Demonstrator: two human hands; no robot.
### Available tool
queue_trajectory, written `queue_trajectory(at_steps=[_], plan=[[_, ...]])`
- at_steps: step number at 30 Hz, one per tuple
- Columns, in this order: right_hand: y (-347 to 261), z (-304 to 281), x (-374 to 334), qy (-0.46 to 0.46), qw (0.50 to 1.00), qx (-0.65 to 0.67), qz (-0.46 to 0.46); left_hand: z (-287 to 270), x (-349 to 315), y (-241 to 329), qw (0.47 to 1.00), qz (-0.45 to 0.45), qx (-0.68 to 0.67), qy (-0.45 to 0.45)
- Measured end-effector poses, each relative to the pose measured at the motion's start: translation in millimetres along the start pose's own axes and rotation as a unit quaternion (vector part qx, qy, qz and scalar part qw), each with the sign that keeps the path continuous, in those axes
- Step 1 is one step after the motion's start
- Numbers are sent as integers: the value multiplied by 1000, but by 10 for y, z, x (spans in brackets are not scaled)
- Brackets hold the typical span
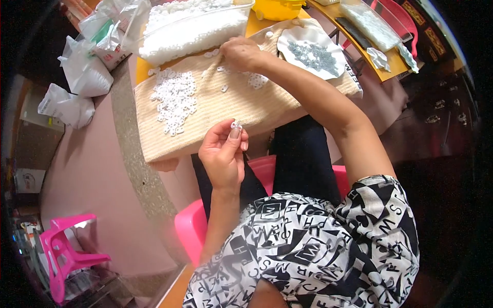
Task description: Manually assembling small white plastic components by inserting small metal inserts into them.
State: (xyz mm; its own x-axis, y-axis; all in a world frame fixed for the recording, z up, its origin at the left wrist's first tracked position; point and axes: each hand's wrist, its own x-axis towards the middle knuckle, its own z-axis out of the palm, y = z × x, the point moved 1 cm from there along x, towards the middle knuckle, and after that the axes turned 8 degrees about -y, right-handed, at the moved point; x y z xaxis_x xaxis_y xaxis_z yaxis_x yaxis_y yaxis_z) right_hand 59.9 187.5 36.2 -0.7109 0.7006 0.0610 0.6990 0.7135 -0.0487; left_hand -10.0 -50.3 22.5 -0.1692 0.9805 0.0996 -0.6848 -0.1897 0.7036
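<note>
My left hand (pixel 223 151) is raised over the near edge of a cloth-covered board (pixel 221 115). Between its thumb and fingers it pinches a small white plastic piece (pixel 235 124). Farther off, my right hand (pixel 241 53) reaches down to the cloth beside the clear tub, fingers curled together; whatever they hold is hidden. Loose white pieces (pixel 257 80) lie just below that hand, and a few more are scattered to its left. A larger spread of the same white pieces (pixel 174 100) covers the board's left part.
A clear tub (pixel 192 31) heaped with white pieces stands at the back. To the right, a white scalloped dish (pixel 287 38) holds small grey bits. Also around are a yellow basket (pixel 279 8), white bags (pixel 84 72), a pink stool (pixel 67 251) and a side table (pixel 382 72).
</note>
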Motion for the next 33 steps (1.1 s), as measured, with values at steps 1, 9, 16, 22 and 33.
queue_trajectory(at_steps=[1,9,16,22,33], plan=[[-2,-10,-32,7,1000,11,-14,3,5,-2,1000,-1,-1,-4],[-187,-383,-992,-22,698,716,-13,38,-4,-34,1000,-12,-11,-11],[-449,-133,-1886,-42,455,888,46,115,-65,-145,998,-54,3,-42],[-416,-80,-2081,-43,470,881,29,159,-130,-230,995,-65,10,-80],[-690,-20,-2124,-25,464,883,62,106,-151,-306,993,-84,6,-83]])
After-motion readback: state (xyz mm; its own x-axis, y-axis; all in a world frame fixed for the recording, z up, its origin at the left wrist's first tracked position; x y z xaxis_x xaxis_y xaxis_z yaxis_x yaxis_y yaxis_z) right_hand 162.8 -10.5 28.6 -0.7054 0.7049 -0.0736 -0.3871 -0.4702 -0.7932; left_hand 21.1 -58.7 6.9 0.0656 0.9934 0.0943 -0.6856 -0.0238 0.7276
